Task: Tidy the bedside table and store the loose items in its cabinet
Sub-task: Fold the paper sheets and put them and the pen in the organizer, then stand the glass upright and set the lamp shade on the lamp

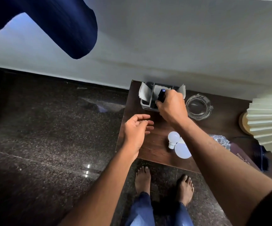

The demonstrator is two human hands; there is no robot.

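Note:
A dark wooden bedside table (pixel 154 150) stands against the wall. At its back left corner sits a grey divided organiser (pixel 146 104) with white papers (pixel 143 92) standing in it. My right hand (pixel 172 106) is closed around a dark marker with a blue cap (pixel 162 94), held over the organiser's middle compartment. My left hand (pixel 136 129) hovers over the table's left edge, fingers loosely apart, holding nothing. Two white light bulbs (pixel 178 144) lie near the table's front. The cabinet below the tabletop is hidden.
A clear glass ashtray (pixel 198 106) sits right of the organiser. A pleated cream lamp (pixel 267 121) stands at the far right, with crumpled clear plastic (pixel 220 141) and a dark booklet (pixel 242 154) beside it. My bare feet (pixel 163 183) stand on dark granite floor. A blue curtain (pixel 63 25) hangs top left.

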